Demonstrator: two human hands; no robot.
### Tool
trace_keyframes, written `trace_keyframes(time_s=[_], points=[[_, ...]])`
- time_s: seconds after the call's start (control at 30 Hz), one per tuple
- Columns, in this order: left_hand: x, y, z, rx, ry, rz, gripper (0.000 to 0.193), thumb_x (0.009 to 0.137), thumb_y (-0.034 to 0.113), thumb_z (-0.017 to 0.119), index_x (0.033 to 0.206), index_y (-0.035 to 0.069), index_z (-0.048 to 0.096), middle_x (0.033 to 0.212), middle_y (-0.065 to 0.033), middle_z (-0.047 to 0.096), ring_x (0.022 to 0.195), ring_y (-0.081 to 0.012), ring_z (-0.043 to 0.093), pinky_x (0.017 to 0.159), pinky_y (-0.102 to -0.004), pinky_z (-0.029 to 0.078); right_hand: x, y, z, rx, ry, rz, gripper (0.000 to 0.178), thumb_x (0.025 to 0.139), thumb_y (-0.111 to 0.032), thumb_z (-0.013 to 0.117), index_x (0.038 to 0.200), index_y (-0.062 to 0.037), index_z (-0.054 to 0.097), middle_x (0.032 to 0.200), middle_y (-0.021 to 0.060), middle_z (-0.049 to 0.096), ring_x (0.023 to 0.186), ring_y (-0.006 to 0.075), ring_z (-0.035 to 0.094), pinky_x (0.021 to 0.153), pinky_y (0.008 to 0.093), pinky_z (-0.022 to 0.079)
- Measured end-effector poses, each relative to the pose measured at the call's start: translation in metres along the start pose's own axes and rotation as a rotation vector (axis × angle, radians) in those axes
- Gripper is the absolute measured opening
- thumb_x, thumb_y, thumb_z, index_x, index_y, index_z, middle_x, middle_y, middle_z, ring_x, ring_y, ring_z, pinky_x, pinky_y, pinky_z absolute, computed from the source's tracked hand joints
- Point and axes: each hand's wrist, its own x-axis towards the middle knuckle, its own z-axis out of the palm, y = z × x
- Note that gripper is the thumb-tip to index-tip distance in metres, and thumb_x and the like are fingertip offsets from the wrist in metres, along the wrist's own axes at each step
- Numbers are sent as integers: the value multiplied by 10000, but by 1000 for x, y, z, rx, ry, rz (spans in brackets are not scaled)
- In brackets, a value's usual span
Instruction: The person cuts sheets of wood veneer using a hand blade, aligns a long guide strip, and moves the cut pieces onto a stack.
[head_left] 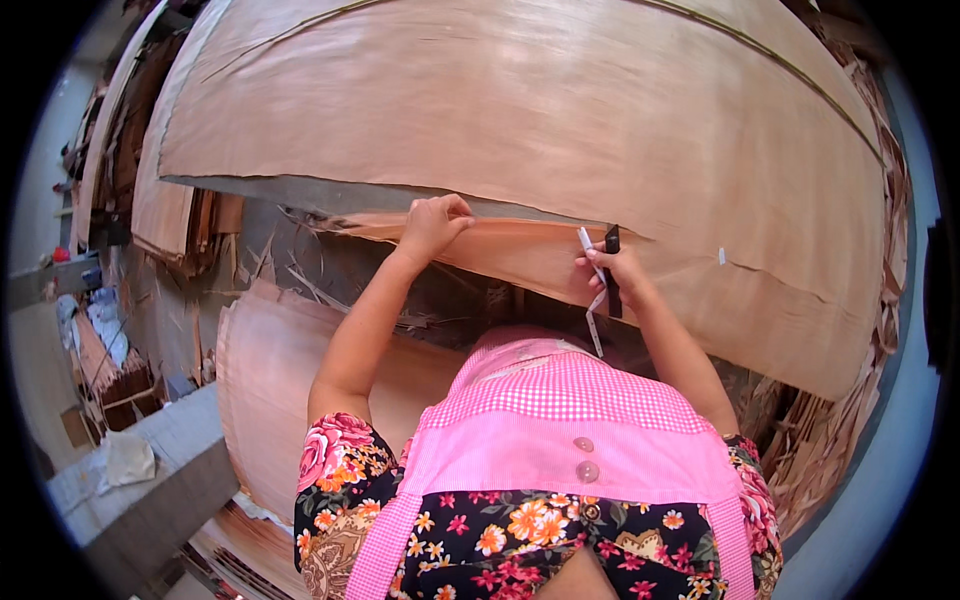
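Note:
A large pale wood veneer sheet [520, 110] spreads across the far side, its near edge split and uneven. Along that edge lies a narrow orange-tan veneer strip [520, 255], with a dark gap between them towards the left. My left hand [432, 228] is over the strip's left part, fingers curled together; whatever is in its fingertips is hidden. Near the strip's right end, my right hand [615, 272] grips a flat black bar-shaped tool [613, 245] together with a white tape strip [596, 325], whose end hangs towards my apron. A small white piece [722, 256] sits on the large sheet, right of that hand.
Another veneer stack [270, 350] lies close by on the left, beside a grey concrete block [165, 465] with a pale cloth [130, 460] on it. Upright veneer bundles [165, 215] stand at the far left. Ragged scraps [800, 440] line the right, by a blue wall [875, 450].

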Motion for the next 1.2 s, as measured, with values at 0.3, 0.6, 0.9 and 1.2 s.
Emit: trace_keyframes(time_s=[0.3, 0.6, 0.9, 1.2], points=[[18, 5, 4, 359, 294, 385, 94, 645, 187, 632, 620, 124, 568, 708, -27, 520, 747, -202, 502, 685, -349, 345, -8, -6, 5, 20, 27, 49, 179, 816, -120, 517, 931, 17, 513, 787, 113, 617, 449, 125, 546, 412, 237, 452], [21, -7, 15, 361, 390, 410, 110, 636, 186, 644, 641, 124, 554, 717, -16, 503, 740, -209, 491, 661, -348, 342, -9, -5, 10, 3, 87, 37, 154, 821, -137, 525, 885, 2, 534, 749, 97, 612, 459, 115, 542, 406, 226, 433], [23, -20, 15, 265, 433, 461, 114, 637, 177, 646, 652, 116, 550, 748, -17, 517, 738, -213, 495, 662, -344, 350, 33, -31, 132, -72, 2, -122, 166, 794, -167, 569, 856, -14, 552, 598, 48, 564, 392, 88, 470, 340, 222, 353], [23, -17, 27, 235, 549, 499, 113, 659, 173, 631, 719, 114, 557, 800, -30, 538, 779, -222, 503, 687, -348, 355, 47, -27, 151, 29, 92, -123, 162, 789, -176, 573, 838, -22, 582, 587, 46, 581, 383, 78, 473, 337, 216, 360]])
